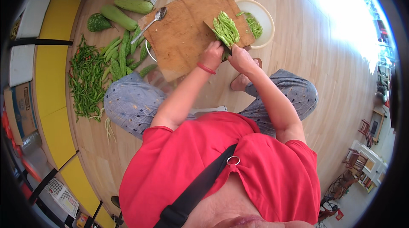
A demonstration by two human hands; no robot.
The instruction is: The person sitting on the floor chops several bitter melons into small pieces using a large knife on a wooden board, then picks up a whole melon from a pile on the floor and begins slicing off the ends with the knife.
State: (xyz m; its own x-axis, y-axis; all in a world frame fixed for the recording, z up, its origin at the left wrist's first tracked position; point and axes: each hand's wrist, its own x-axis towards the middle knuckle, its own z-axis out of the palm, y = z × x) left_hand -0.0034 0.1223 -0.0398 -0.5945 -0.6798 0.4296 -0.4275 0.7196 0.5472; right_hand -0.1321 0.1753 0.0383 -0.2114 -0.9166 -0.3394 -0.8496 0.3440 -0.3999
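Note:
A heap of sliced light green vegetable strips lies on the broad dark blade of a cleaver, mostly hidden beneath it, over the right part of a wooden cutting board. My right hand is closed around the cleaver's handle. My left hand, with a red bracelet at the wrist, has its fingers curled together against the blade's near left side; the fingertips are partly hidden. Just right of the board stands a white bowl with more green strips in it.
A spoon rests on the board's left edge. Left on the floor lie green peppers, bitter melons, long light green gourds and a dark green squash. Yellow cabinets line the left. My knees flank the board's near side.

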